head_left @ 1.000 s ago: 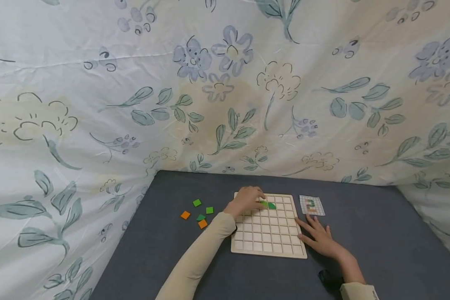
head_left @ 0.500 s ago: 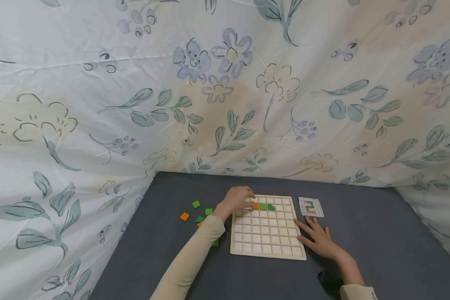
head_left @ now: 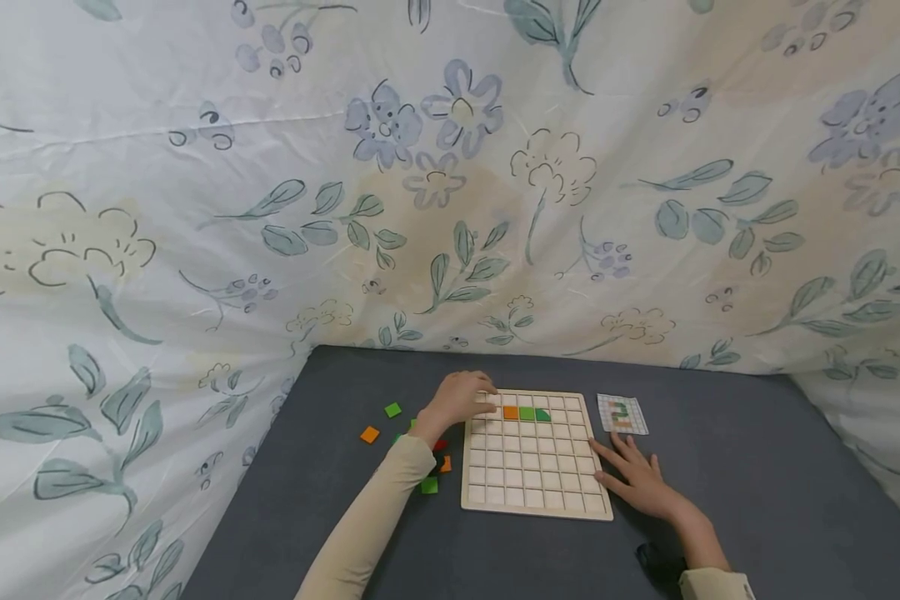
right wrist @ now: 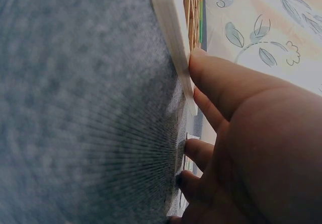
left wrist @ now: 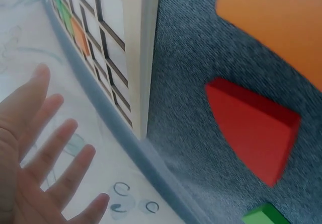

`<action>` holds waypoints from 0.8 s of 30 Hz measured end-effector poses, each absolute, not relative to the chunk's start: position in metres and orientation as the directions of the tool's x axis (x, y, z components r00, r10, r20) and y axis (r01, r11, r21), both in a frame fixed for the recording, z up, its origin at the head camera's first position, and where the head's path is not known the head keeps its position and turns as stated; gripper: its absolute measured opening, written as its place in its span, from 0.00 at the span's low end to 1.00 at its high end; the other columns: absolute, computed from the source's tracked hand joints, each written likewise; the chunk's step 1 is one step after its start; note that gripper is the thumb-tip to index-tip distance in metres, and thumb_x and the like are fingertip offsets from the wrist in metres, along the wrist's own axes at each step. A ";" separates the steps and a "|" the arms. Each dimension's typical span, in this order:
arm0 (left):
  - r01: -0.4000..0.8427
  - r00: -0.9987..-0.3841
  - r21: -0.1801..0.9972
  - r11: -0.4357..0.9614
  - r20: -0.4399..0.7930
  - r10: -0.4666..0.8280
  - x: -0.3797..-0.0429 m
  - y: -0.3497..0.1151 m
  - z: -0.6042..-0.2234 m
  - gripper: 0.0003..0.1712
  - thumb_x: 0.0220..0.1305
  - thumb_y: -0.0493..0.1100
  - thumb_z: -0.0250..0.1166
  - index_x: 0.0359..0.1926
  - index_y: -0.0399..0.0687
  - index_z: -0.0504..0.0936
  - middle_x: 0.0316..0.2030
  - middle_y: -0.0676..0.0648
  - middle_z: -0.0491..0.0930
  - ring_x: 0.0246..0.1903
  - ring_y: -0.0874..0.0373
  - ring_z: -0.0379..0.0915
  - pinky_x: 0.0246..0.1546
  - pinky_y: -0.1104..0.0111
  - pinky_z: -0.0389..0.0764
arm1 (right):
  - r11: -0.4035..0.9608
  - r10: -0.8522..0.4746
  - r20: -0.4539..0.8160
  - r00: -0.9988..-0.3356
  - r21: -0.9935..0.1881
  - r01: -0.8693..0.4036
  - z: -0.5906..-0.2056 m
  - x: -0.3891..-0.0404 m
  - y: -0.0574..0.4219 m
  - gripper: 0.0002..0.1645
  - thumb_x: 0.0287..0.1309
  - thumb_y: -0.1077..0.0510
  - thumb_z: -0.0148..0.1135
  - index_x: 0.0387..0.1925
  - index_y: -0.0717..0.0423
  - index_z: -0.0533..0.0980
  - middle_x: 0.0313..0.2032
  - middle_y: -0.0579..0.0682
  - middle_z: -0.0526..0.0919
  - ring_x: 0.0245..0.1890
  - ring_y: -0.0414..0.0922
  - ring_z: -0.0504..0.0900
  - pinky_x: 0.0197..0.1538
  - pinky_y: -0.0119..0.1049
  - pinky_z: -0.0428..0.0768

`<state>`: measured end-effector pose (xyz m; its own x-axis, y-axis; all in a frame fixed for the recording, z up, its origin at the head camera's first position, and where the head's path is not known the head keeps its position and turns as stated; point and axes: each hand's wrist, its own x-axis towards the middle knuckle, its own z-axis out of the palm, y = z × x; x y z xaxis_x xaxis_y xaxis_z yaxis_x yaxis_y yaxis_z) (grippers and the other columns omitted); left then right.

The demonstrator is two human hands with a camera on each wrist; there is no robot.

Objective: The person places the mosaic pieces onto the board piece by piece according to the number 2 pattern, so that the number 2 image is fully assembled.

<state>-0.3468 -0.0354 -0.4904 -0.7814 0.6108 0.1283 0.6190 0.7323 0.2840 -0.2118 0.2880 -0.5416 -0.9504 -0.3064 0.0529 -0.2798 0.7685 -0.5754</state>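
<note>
My left hand (head_left: 456, 400) hovers over the upper left corner of a wooden grid board (head_left: 525, 475). Its fingers look relaxed and spread in the left wrist view, with nothing between them. In the board's upper part sit an orange square tile (head_left: 511, 412), a light green square tile (head_left: 527, 413) and a darker green tile with a curved edge (head_left: 542, 414), side by side. My right hand (head_left: 641, 483) rests by the board's right edge; its thumb (right wrist: 216, 75) touches the rim, fingers spread.
A small printed pattern card (head_left: 622, 414) lies right of the board. Loose tiles lie to the left, including an orange square (head_left: 370, 435), green squares (head_left: 393, 410) and a red curved piece (left wrist: 254, 128); the left arm covers some. A floral cloth (head_left: 450, 208) hangs behind the table.
An orange tile has come into view beside the two green ones on the board. My left hand has drawn back leftward from them. The right hand stays put.
</note>
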 end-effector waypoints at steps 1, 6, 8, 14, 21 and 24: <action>0.615 -0.784 0.288 0.734 0.133 0.606 -0.346 -0.037 -0.490 0.18 0.57 0.53 0.66 0.48 0.55 0.83 0.52 0.53 0.77 0.51 0.56 0.73 0.59 0.55 0.69 | 0.770 -0.306 0.052 -0.950 -0.574 -0.279 -0.542 -0.212 0.288 0.34 0.62 0.47 0.55 0.66 0.55 0.62 0.67 0.72 0.49 0.64 0.75 0.41 0.53 0.79 0.35; 0.604 -0.795 0.290 0.742 0.154 0.587 -0.344 -0.046 -0.488 0.19 0.55 0.52 0.67 0.48 0.54 0.83 0.53 0.52 0.77 0.47 0.56 0.76 0.58 0.54 0.70 | 0.773 -0.304 0.047 -0.952 -0.571 -0.275 -0.541 -0.212 0.288 0.35 0.62 0.46 0.55 0.66 0.55 0.62 0.67 0.72 0.49 0.65 0.75 0.41 0.53 0.79 0.35; 0.600 -0.798 0.290 0.745 0.152 0.583 -0.345 -0.050 -0.489 0.19 0.55 0.52 0.67 0.48 0.54 0.83 0.54 0.51 0.77 0.48 0.56 0.75 0.59 0.54 0.69 | 0.773 -0.303 0.048 -0.952 -0.572 -0.275 -0.542 -0.212 0.288 0.35 0.62 0.46 0.55 0.66 0.55 0.62 0.67 0.72 0.49 0.65 0.75 0.41 0.53 0.79 0.35; 0.591 -0.805 0.303 0.748 0.156 0.572 -0.346 -0.065 -0.490 0.20 0.56 0.52 0.66 0.49 0.54 0.82 0.55 0.51 0.75 0.53 0.53 0.72 0.63 0.50 0.63 | 0.766 -0.310 0.060 -0.949 -0.575 -0.286 -0.541 -0.212 0.288 0.34 0.62 0.47 0.55 0.66 0.56 0.62 0.67 0.72 0.49 0.64 0.76 0.42 0.52 0.79 0.36; 0.565 -0.824 0.299 0.769 0.149 0.547 -0.343 -0.080 -0.489 0.20 0.56 0.52 0.66 0.50 0.54 0.82 0.55 0.51 0.75 0.55 0.51 0.70 0.64 0.49 0.61 | 0.768 -0.308 0.049 -0.950 -0.577 -0.279 -0.540 -0.212 0.288 0.34 0.62 0.47 0.55 0.66 0.56 0.62 0.67 0.72 0.49 0.64 0.76 0.41 0.52 0.79 0.35; 0.555 -0.831 0.280 0.783 0.158 0.533 -0.342 -0.086 -0.489 0.20 0.56 0.53 0.66 0.50 0.55 0.82 0.56 0.51 0.75 0.55 0.52 0.70 0.63 0.49 0.62 | 0.760 -0.311 0.048 -0.949 -0.586 -0.279 -0.540 -0.211 0.288 0.34 0.62 0.48 0.55 0.66 0.56 0.62 0.67 0.72 0.48 0.64 0.76 0.41 0.52 0.79 0.34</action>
